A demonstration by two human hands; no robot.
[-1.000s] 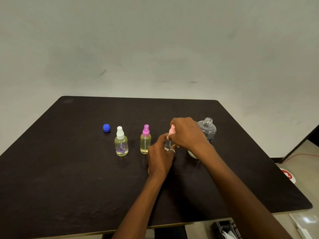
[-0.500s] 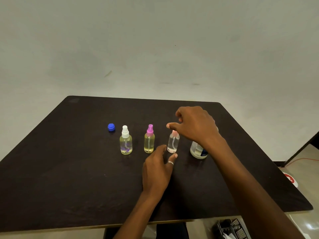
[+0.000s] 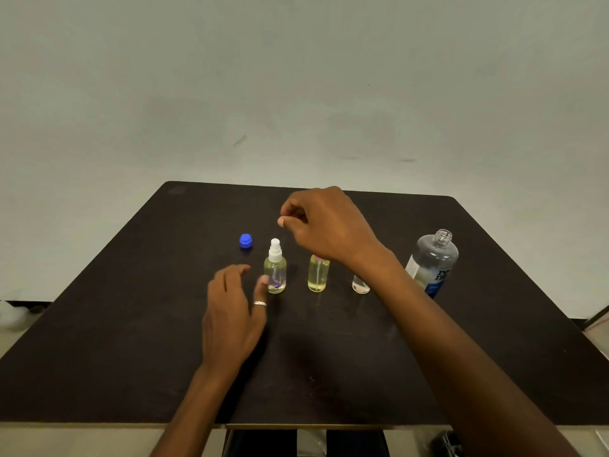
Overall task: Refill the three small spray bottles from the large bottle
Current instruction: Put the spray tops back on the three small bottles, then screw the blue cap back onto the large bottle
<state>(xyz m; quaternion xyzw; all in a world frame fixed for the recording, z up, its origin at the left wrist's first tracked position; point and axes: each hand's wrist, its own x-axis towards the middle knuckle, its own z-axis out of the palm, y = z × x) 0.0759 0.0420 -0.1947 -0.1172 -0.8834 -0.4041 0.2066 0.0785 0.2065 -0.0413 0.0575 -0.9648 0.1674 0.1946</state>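
Risk first: the right forearm (image 3: 428, 324) crosses low over the row at mid-table (image 3: 131, 357). A dip topples the clear small bottle (image 3: 361, 286) or the yellow bottle (image 3: 318, 275). Large bottle (image 3: 433, 262) stands uncapped near the right edge, so a knock spills it. Right hand (image 3: 326, 225) hovers with fingers curled, and I see nothing in it. Left hand (image 3: 232, 311) is relaxed beside the white-capped bottle (image 3: 275, 268); whether it touches, I can't tell. The wrist hides two spray tops.
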